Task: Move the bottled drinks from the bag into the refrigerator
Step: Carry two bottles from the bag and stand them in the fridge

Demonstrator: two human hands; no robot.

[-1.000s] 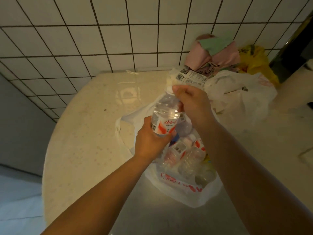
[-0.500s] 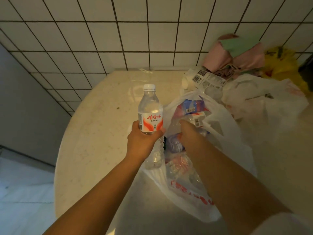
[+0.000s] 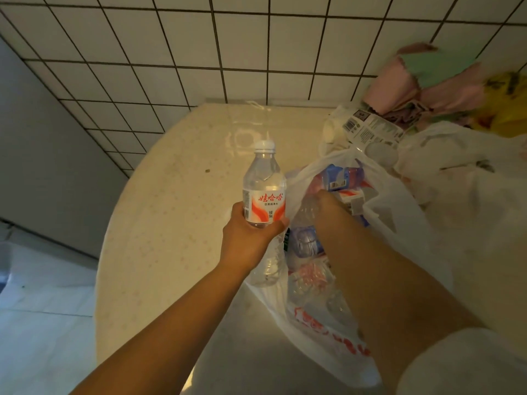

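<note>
Judging from how things lie, the task is barely begun: one water bottle (image 3: 263,192) is gripped upright around its lower half by the left hand (image 3: 248,238), lifted clear of the countertop (image 3: 171,223). Beside it, the right hand (image 3: 328,201) is sunk into the white plastic bag (image 3: 399,212), and whether anything is grasped cannot be told. Several bottles (image 3: 309,243) are seen inside, and no refrigerator is shown.

I was looking at a home kitchen: a white tiled wall (image 3: 176,52) rose behind the beige stone tabletop (image 3: 171,223) crowded with shopping bags (image 3: 445,189).
</note>
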